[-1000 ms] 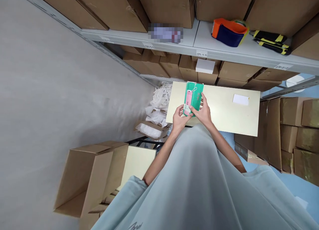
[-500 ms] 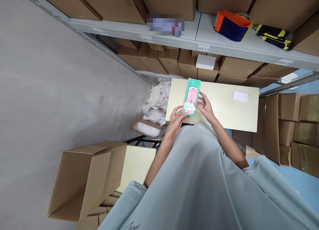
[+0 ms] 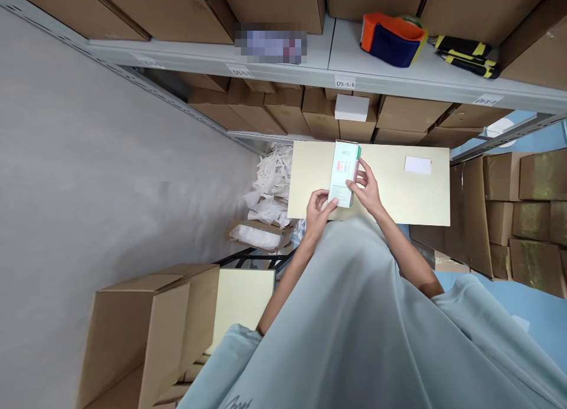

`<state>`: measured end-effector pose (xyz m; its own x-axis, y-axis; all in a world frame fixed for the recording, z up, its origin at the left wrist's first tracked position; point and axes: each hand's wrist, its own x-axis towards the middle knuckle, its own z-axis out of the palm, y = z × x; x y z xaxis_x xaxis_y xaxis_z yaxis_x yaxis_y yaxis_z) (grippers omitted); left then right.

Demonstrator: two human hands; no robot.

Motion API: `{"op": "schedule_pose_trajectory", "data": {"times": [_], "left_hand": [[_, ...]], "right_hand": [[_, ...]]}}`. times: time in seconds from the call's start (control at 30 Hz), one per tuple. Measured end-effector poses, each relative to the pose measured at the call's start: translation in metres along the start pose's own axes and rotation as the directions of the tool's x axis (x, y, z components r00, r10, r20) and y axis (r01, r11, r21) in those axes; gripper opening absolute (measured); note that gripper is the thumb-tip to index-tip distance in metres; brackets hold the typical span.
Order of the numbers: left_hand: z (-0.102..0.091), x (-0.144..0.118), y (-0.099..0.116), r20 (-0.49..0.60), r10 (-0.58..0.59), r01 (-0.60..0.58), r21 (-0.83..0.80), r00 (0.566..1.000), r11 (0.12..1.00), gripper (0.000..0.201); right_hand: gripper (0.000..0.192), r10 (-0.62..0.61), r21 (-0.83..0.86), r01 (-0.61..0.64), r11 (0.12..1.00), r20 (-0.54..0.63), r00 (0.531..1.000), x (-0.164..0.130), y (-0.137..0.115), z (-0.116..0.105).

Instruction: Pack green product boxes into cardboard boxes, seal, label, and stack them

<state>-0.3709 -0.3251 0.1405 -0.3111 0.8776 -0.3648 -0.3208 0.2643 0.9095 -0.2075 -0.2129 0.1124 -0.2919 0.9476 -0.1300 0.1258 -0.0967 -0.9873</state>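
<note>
Above the pale yellow desk (image 3: 398, 196), both hands hold a small flat box (image 3: 343, 172) with its long axis pointing away from the person. Its white printed face is up, with a green edge on the right. Left hand (image 3: 318, 211) pinches the near end; right hand (image 3: 367, 187) grips the right side. Brown cardboard cartons fill a grey metal shelf (image 3: 376, 72) behind, beside a plain grey wall (image 3: 88, 172).
</note>
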Motion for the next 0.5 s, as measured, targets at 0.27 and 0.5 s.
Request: {"op": "schedule_pose_trajectory", "data": {"times": [0.27, 0.5], "left_hand": [[-0.009, 0.020, -0.004, 0.194, -0.279, 0.300, -0.090, 0.940, 0.950, 0.069], [0.025, 0.034, -0.014, 0.199, -0.305, 0.326, -0.085, 0.931, 0.942, 0.062]], "right_hand": [[0.112, 0.038, 0.141, -0.056, 0.988, 0.127, 0.991, -0.006, 0.013, -0.012], [0.099, 0.034, -0.504, -0.067, 0.861, -0.074, 0.997, -0.001, 0.064, -0.089]]}}
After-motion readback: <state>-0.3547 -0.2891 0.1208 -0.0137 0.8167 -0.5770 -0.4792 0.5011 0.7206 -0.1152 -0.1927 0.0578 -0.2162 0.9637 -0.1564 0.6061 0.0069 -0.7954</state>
